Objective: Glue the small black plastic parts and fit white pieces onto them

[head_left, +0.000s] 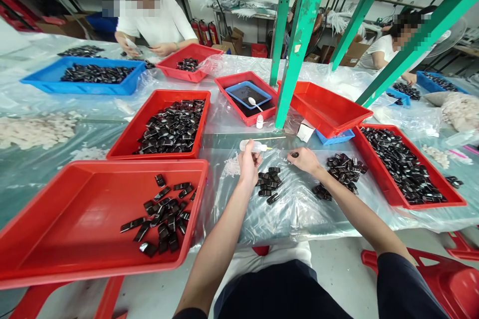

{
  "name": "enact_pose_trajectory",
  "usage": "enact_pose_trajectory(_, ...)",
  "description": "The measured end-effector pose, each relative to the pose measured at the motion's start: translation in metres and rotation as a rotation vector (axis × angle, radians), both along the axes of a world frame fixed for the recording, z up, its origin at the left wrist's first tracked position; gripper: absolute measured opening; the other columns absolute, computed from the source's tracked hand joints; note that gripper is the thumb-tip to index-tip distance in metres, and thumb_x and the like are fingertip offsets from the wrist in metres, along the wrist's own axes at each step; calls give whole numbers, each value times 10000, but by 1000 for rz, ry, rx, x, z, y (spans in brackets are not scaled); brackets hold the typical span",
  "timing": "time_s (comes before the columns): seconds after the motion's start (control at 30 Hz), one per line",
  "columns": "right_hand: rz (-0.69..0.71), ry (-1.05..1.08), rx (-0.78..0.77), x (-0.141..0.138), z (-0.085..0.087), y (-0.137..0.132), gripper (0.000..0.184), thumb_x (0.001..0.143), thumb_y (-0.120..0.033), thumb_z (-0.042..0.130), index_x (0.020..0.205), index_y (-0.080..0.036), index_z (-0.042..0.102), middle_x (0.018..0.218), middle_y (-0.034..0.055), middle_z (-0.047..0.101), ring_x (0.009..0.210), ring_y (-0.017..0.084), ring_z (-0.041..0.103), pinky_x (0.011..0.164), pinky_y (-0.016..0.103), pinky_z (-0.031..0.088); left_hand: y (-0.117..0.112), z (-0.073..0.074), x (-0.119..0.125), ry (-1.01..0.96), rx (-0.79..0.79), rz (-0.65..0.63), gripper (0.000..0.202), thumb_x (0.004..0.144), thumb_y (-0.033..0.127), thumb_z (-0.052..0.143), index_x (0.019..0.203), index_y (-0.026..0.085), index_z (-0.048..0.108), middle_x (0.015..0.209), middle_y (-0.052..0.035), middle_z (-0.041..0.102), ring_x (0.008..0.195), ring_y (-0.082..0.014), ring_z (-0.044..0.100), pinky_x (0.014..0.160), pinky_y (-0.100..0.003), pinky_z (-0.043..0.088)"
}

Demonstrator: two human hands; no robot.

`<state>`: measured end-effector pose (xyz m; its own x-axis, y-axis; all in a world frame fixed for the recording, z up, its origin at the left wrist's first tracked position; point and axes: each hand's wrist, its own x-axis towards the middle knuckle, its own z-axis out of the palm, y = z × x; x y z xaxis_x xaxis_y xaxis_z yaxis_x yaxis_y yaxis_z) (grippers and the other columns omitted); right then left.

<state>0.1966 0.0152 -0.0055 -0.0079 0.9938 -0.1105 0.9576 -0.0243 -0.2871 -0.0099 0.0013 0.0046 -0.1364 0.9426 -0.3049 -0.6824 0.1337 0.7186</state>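
My left hand [249, 163] is closed round a small squeeze bottle [253, 146] with a yellow nozzle that points right. My right hand [305, 159] pinches a small black part [294, 154] close to that nozzle tip. Between my hands lies a small pile of black parts [268, 183] on the plastic-covered table. A larger heap of black parts [341, 170] sits just right of my right wrist. A small heap of white bits [232, 166] lies left of my left hand.
Red trays hold black parts: a near-left tray [75, 239], one behind it [127, 134], one at right [377, 179]. A green post [295, 50] rises ahead. A blue dish with a spoon [247, 94] sits in a red tray. Two other people work across the table.
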Motion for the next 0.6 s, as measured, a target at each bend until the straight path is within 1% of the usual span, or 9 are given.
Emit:
enact_pose_trajectory(0.07, -17, 5, 8, 0, -1, 1, 306, 985, -439, 599, 913, -229, 808, 873, 104, 800, 889, 268, 757, 708, 304, 449, 0, -1, 0, 6, -2, -4, 505, 782, 577, 818, 681, 186, 515, 542, 81, 336, 432, -34, 273, 415, -185, 231)
enact_pose_trajectory(0.1, -22, 13, 19, 1, -2, 1, 327, 977, -479, 612, 877, -227, 795, 855, 103, 793, 881, 270, 754, 706, 305, 451, 0, -1, 0, 8, 3, -5, 508, 786, 580, 814, 679, 188, 509, 542, 82, 331, 431, -35, 270, 414, -184, 229)
enact_pose_trajectory(0.17, -36, 46, 46, 3, -2, 3, 445, 961, -604, 607, 772, -222, 737, 793, 101, 765, 845, 272, 742, 700, 309, 456, 1, -3, 0, 10, 14, -2, 517, 792, 578, 807, 669, 192, 485, 542, 83, 319, 431, -36, 267, 412, -182, 226)
enact_pose_trajectory(0.23, -55, 116, 77, 8, -1, 5, 563, 967, -704, 531, 693, -227, 649, 719, 84, 716, 788, 258, 716, 696, 311, 459, 1, -4, 0, 9, 22, 0, 520, 795, 569, 801, 661, 195, 465, 542, 82, 316, 430, -36, 268, 411, -182, 224)
enact_pose_trajectory(0.33, -61, 340, 126, 15, 0, 9, 608, 1012, -716, 372, 686, -236, 551, 681, 57, 654, 753, 238, 677, 700, 317, 479, 2, -5, 0, 7, 20, 1, 507, 789, 561, 801, 665, 195, 473, 543, 81, 320, 427, -36, 272, 409, -185, 219)
enact_pose_trajectory(0.4, -70, 555, 148, 17, 0, 11, 570, 1013, -698, 335, 738, -240, 532, 703, 49, 634, 746, 227, 658, 669, 314, 491, 2, -4, -1, 7, 12, 6, 492, 783, 558, 804, 677, 191, 495, 543, 81, 332, 427, -36, 279, 411, -186, 222)
enact_pose_trajectory(0.47, -91, 758, 97, 13, 0, 11, 502, 992, -679, 346, 799, -247, 513, 696, 27, 587, 649, 194, 590, 569, 296, 453, 2, -4, 0, 9, 7, 12, 484, 778, 556, 809, 687, 187, 509, 542, 80, 352, 429, -35, 287, 415, -183, 229)
enact_pose_trajectory(0.53, -89, 911, -12, 5, -1, 8, 439, 958, -670, 392, 845, -256, 482, 674, -11, 506, 533, 148, 449, 478, 274, 359, 2, -4, 0, 9, 10, 15, 483, 770, 553, 817, 691, 185, 513, 542, 79, 367, 432, -32, 292, 420, -180, 233)
enact_pose_trajectory(0.6, -56, 1012, -85, -5, -2, 2, 431, 912, -693, 463, 881, -263, 457, 690, -37, 450, 502, 117, 335, 447, 256, 282, 2, -5, 0, 8, 12, 17, 482, 760, 548, 824, 696, 183, 516, 541, 79, 370, 435, -31, 294, 423, -179, 232)
